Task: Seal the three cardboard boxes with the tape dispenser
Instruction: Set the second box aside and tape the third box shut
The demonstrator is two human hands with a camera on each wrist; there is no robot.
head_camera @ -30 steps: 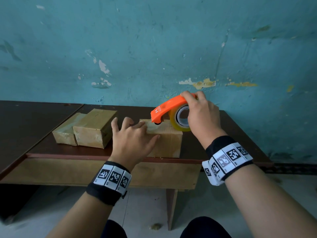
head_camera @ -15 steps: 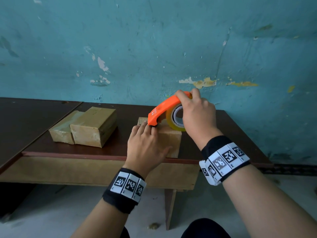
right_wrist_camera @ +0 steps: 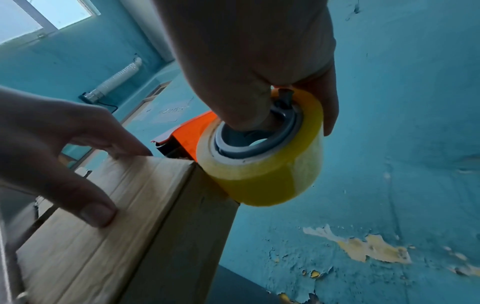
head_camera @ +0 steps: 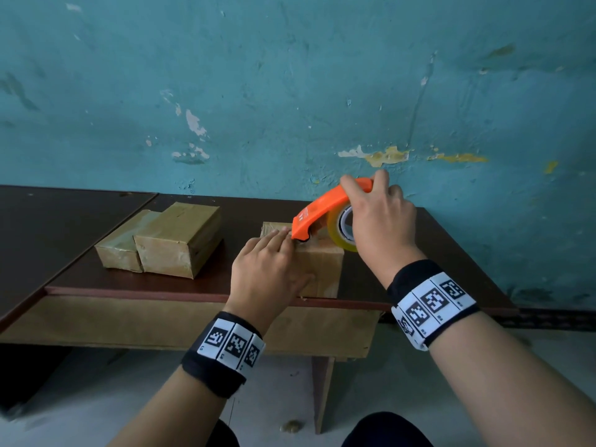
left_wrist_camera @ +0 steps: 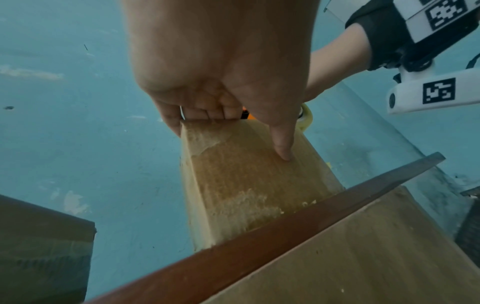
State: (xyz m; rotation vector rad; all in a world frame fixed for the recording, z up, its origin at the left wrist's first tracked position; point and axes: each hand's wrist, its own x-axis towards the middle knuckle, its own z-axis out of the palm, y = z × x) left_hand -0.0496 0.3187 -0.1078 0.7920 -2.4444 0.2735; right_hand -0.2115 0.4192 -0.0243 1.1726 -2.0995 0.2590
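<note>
Worktop: dark brown board with a reddish front edge, standing against the teal wall.
Near box: sitting right at the worktop's front edge.
Left boxes: a taller box and a lower box lying side by side, touching, well apart from the near box.

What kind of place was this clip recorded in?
Probably a plain, worn indoor room rather than a proper packing shop: a teal wall with peeling paint, a low dark wooden table pushed against it, and a window high in the right wrist view.
</note>
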